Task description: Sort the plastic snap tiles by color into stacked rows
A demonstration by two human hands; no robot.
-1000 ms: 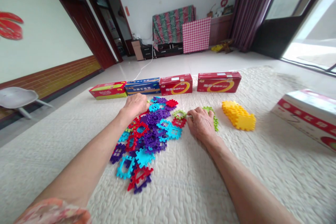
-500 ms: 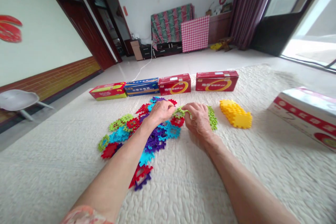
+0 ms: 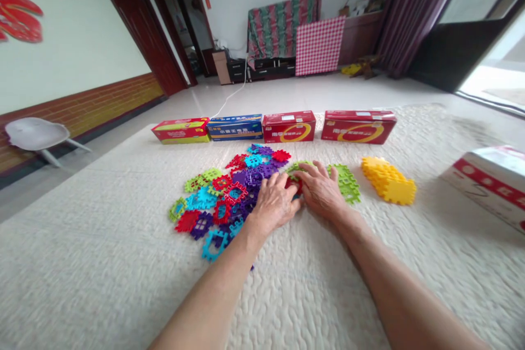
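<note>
My left hand [image 3: 274, 205] and my right hand [image 3: 322, 191] lie side by side on the quilted mat [image 3: 287, 284], fingertips meeting. A red interlocking piece [image 3: 292, 184] shows between the fingertips, and the left fingers curl down onto it. The right fingers press on a light green piece [image 3: 297, 165] at their tips. To the left spreads a loose pile of purple, blue, red and green pieces [image 3: 223, 197]. A stack of green pieces [image 3: 348, 182] lies just right of my right hand. A yellow stack [image 3: 389, 180] lies farther right.
Four flat boxes stand in a row at the mat's far edge, red [image 3: 180, 130], blue [image 3: 235, 127], red [image 3: 289, 126] and red [image 3: 359, 126]. A large white and red carton [image 3: 488, 180] sits at the right. A white chair [image 3: 36, 136] stands by the left wall.
My left hand has come from the far side of the pile to beside my right hand. Both hands have dropped onto the mat around the red and green pieces. The camera view has shifted left.
</note>
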